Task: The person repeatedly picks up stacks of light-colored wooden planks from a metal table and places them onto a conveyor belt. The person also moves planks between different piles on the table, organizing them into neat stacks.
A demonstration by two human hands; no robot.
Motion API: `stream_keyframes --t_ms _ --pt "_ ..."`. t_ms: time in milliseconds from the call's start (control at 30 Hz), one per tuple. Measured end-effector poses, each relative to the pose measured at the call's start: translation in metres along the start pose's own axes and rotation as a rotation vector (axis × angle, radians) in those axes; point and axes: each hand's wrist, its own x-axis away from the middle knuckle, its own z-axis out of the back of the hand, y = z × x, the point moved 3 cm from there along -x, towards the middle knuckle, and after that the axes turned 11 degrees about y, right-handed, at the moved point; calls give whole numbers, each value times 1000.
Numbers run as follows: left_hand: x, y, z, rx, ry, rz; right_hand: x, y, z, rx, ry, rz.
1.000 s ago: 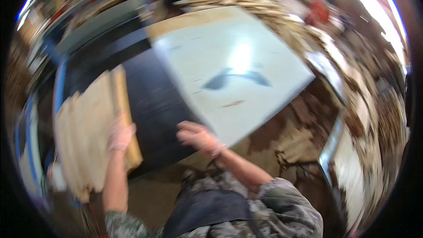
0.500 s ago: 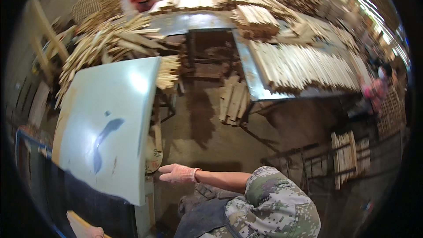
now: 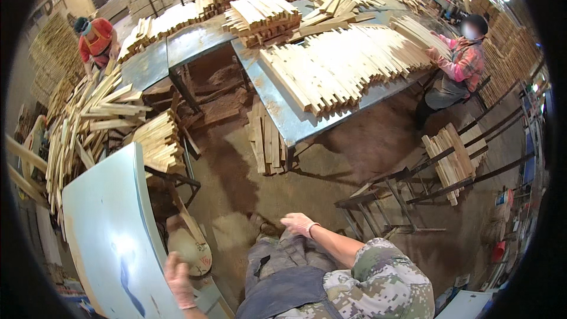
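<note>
My left hand [image 3: 179,282], in a pale glove and blurred by motion, is beside the right edge of the light blue, smooth-topped machine table [image 3: 106,207]. Its fingers stretch forward and nothing shows in them. My right hand [image 3: 299,224], in a glove with a pale cuff, hovers in front of my lap over the grey trousers. Loosely bent, its fingers hold nothing that I can see. Below the table edge, close to my left hand, is a round pale disc-like piece [image 3: 192,251] with red marks. A narrow wooden strip [image 3: 188,218] leans against it.
Wooden slats [image 3: 348,62] lie in rows on a metal-topped table [image 3: 277,103]. A co-worker in pink [image 3: 463,62] handles slats at its right end. Another in red [image 3: 97,41] bends over loose sticks [image 3: 88,124]. Dark metal racks [image 3: 390,195] stand right; boards [image 3: 266,142] lean under the table.
My view has swung toward the right. The wooden piece that my left hand held is out of it, and that hand has come up beside the table edge. My right hand has drawn back toward my lap.
</note>
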Motion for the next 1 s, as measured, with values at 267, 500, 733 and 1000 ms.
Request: stream_keyframes --t_ms 267,500,733,1000 --pt "-88 -230 -174 -5 -455 750 -2 60 130 360 629 -334" --pt "-171 -246 -249 -220 -502 1025 4 -8 142 -278 666 -258" --pt "-281 -123 -391 4 -590 689 -45 -55 154 58 628 -184" --pt "-259 -44 -500 146 -761 773 -98 -155 210 239 739 23"
